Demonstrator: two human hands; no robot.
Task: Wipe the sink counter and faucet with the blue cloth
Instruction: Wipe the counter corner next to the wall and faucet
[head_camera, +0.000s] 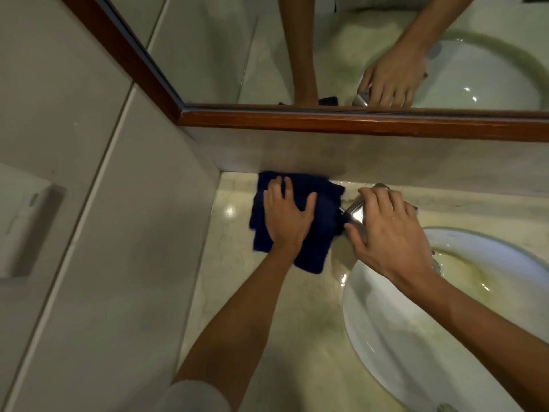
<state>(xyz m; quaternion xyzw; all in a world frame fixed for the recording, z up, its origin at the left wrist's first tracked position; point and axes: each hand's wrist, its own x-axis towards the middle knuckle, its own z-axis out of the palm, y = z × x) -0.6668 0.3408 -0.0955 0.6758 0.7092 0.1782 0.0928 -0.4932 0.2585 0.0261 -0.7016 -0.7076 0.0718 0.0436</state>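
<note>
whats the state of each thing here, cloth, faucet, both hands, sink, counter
blue cloth: crumpled flat on the counter, by the back wall
left hand: open, palm pressed flat on the cloth
right hand: fingers curled over the faucet
faucet: chrome, mostly covered; no running water visible
sink: white, yellowish staining near the drain
counter: glossy, bare around the cloth

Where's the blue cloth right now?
The blue cloth lies flat on the counter in the back left corner, under the left hand, just left of the faucet.
</note>
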